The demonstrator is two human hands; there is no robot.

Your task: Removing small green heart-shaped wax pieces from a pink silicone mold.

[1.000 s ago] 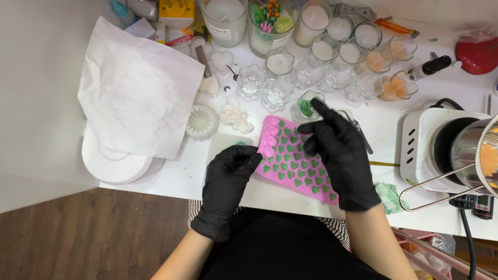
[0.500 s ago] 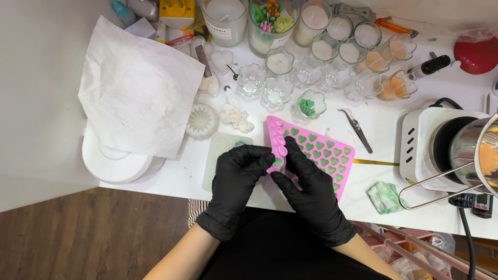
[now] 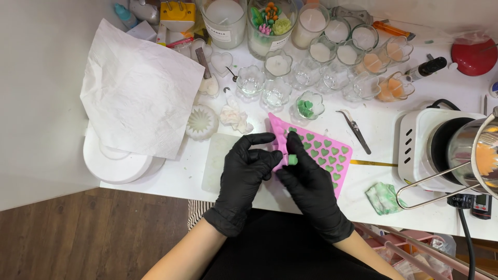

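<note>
Pink heart mould (image 3: 327,155) slants upper-left to lower-right; both hands pinch it, right hand (image 3: 311,189), left hand (image 3: 246,171).

One view only, from a head-worn camera. Looking steeply down from above and slightly behind the white table (image 3: 378,129), facing away from the body toward the wall at the far edge. Close range: forearms entering from the bottom edge, both gloved hands near the middle. Table filling most of the picture; wooden floor (image 3: 78,233) at lower left. No second view, so no shared area.
</note>
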